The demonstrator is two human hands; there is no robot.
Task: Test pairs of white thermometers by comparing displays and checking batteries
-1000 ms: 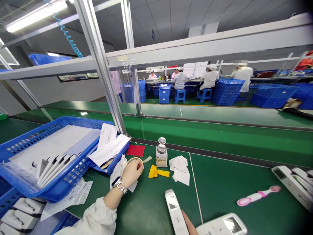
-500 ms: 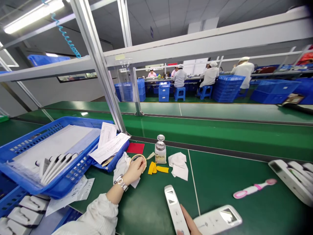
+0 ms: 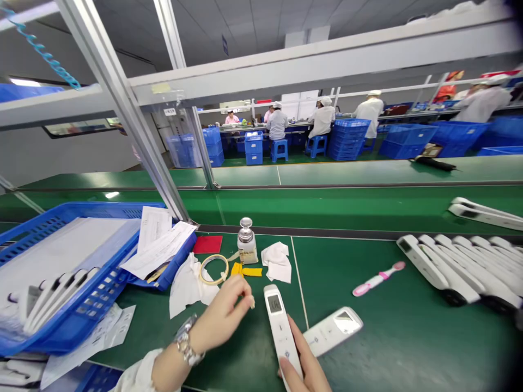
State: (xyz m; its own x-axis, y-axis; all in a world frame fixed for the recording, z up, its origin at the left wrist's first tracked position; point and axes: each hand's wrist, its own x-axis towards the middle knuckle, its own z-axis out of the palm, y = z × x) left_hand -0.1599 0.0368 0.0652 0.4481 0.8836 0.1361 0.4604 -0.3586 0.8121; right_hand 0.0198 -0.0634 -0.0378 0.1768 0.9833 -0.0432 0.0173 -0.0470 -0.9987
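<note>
Above the bench [image 3: 347, 272], the left hand [image 3: 223, 314] pinched a pale scrap [image 3: 252, 301], not yet attached. The right hand [image 3: 305, 363] gripped a switched-on handheld device [image 3: 281, 329].

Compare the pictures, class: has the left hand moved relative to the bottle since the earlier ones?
Yes. Against the bottle, the left hand has moved toward the wearer and somewhat right, away from the tape roll.
</note>
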